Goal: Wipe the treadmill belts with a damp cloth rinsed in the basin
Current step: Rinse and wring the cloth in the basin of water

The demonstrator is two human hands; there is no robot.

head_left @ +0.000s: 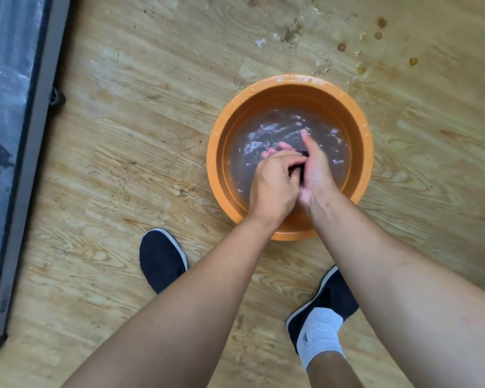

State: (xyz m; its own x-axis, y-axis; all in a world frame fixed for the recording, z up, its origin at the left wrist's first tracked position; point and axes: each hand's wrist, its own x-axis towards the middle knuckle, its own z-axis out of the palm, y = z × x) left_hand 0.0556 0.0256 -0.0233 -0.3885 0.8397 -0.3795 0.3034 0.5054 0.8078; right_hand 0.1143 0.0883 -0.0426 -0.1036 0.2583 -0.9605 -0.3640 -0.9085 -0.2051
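Note:
An orange round basin [359, 127] stands on the wooden floor, holding murky, rippling water. Both my hands are over the water near its front side. My left hand [272, 183] is curled round a dark cloth [297, 172], of which only small dark bits show between the hands. My right hand [317, 169] presses against the cloth from the right, its fingers pointing away from me, with the thumb side hidden. The treadmill belt [6, 88], dark and streaked with wet patches, runs along the left edge of the view.
The treadmill's grey side rail [34, 130] borders the belt, with a small black wheel [57, 98] beside it. My two dark shoes [161, 259] [331, 298] stand on the floor in front of the basin. Water drops and stains mark the floor beyond the basin [361, 51].

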